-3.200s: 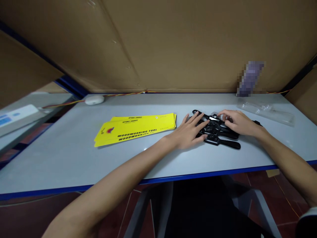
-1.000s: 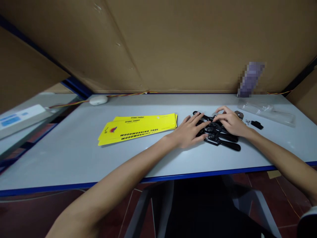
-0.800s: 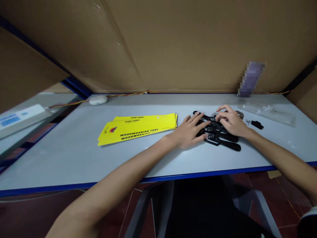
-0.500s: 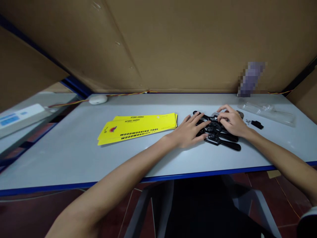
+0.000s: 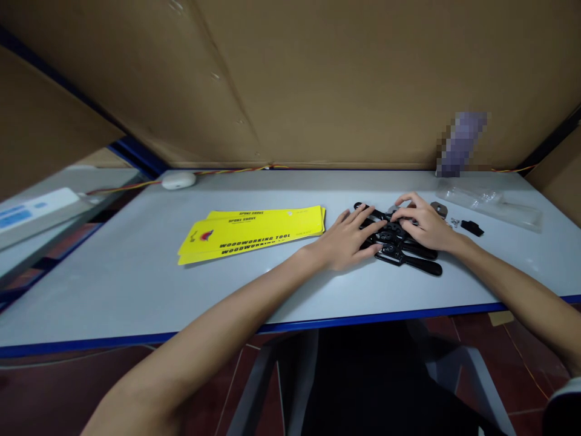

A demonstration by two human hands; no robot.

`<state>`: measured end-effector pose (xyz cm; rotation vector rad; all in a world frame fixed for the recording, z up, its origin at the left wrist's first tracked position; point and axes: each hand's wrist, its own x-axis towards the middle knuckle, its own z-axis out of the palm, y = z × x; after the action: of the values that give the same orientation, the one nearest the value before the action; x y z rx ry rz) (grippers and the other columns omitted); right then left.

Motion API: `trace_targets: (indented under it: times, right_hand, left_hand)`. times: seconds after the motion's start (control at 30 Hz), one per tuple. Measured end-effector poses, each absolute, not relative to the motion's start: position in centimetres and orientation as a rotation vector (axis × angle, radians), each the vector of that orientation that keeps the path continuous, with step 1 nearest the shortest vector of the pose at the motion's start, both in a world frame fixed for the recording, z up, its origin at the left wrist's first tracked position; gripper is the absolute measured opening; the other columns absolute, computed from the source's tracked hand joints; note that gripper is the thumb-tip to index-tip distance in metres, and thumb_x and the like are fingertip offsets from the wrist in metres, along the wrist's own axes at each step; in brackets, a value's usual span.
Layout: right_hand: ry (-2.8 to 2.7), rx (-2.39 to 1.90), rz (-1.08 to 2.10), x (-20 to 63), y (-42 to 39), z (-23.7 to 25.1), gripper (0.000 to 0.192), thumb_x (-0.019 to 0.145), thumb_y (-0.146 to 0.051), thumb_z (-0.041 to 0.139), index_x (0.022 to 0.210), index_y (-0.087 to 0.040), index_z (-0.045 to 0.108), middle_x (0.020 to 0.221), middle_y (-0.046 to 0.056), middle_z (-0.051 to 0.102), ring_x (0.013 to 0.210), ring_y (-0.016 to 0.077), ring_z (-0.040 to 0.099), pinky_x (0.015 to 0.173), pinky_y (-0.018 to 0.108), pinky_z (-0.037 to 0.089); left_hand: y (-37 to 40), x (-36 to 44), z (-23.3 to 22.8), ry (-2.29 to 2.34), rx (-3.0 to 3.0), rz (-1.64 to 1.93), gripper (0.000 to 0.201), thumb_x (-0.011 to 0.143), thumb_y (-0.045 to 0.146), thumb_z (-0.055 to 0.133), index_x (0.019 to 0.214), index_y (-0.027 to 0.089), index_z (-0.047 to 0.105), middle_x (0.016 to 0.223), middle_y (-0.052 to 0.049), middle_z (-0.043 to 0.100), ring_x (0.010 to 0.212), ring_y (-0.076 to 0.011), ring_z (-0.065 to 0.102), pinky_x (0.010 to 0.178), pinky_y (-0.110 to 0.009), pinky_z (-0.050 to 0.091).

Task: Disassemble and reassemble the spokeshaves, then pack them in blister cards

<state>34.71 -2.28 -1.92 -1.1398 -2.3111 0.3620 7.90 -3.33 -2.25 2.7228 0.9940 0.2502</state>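
Note:
Several black spokeshaves (image 5: pixel 402 257) lie side by side on the table, their long handles pointing left and right. My left hand (image 5: pixel 347 238) rests across their left handles with its fingers spread out flat, pressing on them without wrapping round. Over the farther spokeshaves, my right hand (image 5: pixel 423 224) has thumb and fingertips bent together at the middle of a tool body. What sits between those fingertips is hidden. Just behind the right hand is a grey metal blade (image 5: pixel 439 209), partly covered. To its right are small silvery screws (image 5: pixel 454 222) and a black plate-like part (image 5: pixel 472 227).
Yellow printed cards (image 5: pixel 254 233) lie stacked left of the tools. Clear plastic packaging (image 5: pixel 492 206) is at the back right, near a blurred purple object (image 5: pixel 460 145). A white device (image 5: pixel 178 180) with a twisted cable sits by the cardboard wall (image 5: pixel 340 85).
My right hand has shifted slightly left over the spokeshaves, so more of the metal blade shows behind it. My left hand stays in place.

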Motion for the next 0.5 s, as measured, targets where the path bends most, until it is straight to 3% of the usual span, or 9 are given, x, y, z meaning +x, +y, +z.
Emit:
trace_targets:
  times: [0.2, 0.5]
  right_hand:
    - [-2.267, -1.151, 0.340, 34.57, -2.55, -1.67, 0.015, 0.093, -0.018, 0.051, 0.086, -0.023, 0.063, 0.126, 0.010, 0.056, 0.092, 0.0239, 0.062, 0.093, 0.052, 0.051]
    - [-2.276, -1.114, 0.255, 34.37, -2.92, -1.52, 0.020, 0.094, -0.016, 0.048, 0.081, -0.022, 0.061, 0.121, 0.011, 0.059, 0.085, 0.0224, 0.062, 0.087, 0.049, 0.052]
  left_hand:
    - [-3.32, 7.95, -2.29, 0.997, 2.729, 0.262, 0.067, 0.108, 0.062, 0.038, 0.163, 0.023, 0.041, 0.175, -0.017, 0.024, 0.163, -0.0428, 0.018, 0.128, -0.068, 0.023]
    - [-3.27, 7.94, -2.36, 0.993, 2.731, 0.256, 0.066, 0.108, 0.060, 0.037, 0.163, 0.022, 0.042, 0.175, -0.017, 0.023, 0.162, -0.0430, 0.018, 0.128, -0.068, 0.022]
